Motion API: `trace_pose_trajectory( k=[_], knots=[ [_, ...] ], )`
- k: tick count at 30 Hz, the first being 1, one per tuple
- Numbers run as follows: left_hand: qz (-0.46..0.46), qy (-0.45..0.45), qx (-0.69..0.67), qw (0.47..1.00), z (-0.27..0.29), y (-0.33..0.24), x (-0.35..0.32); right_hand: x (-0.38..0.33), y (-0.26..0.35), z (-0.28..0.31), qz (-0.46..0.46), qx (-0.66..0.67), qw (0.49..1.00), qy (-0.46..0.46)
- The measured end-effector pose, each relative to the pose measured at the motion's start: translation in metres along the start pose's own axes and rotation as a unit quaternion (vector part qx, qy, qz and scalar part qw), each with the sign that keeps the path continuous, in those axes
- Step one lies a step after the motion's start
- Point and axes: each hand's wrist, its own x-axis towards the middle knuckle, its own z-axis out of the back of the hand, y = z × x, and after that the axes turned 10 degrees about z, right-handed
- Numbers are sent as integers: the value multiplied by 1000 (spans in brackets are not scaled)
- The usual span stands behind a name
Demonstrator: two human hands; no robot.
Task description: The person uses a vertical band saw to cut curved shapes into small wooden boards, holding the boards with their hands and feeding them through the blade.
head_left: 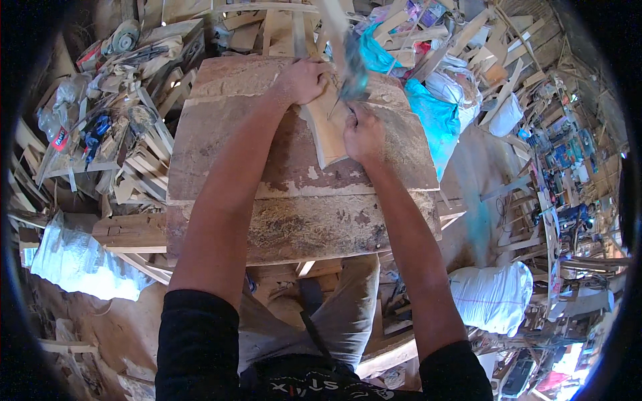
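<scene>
A pale, curved piece of wood (pixel 324 137) lies on a worn plank worktop (pixel 294 224) dusted with sawdust. My left hand (pixel 304 81) is closed on the far left part of the piece, its fingers bent over the wood. At the right edge of the same piece, my right hand (pixel 365 132) is closed in a fist. A thin dark line, perhaps a blade, shows on the wood between the hands. Just beyond my right hand is a long, motion-smeared shape (pixel 351 70), pale above and teal below; its kind and whether I hold it are unclear.
Wood offcuts (pixel 150 160) and a plastic bottle (pixel 50 123) crowd the left side. An angle grinder (pixel 124 39) rests at the far left. Turquoise sacking (pixel 435 120) hangs by the worktop's right edge. A white sack (pixel 491 297) stands on the floor at right.
</scene>
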Motion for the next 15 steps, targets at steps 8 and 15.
trace_pose_trajectory(
  k=[8, 15],
  knots=[
    [-9, -34, 3, 999, -10, 7, 7, 1, 6, -1, -20, -43, 999, 3],
    [20, 15, 26, 999, -10, 5, 12, 2, 12, 5, -26, -6, 1000, -16]
  ],
)
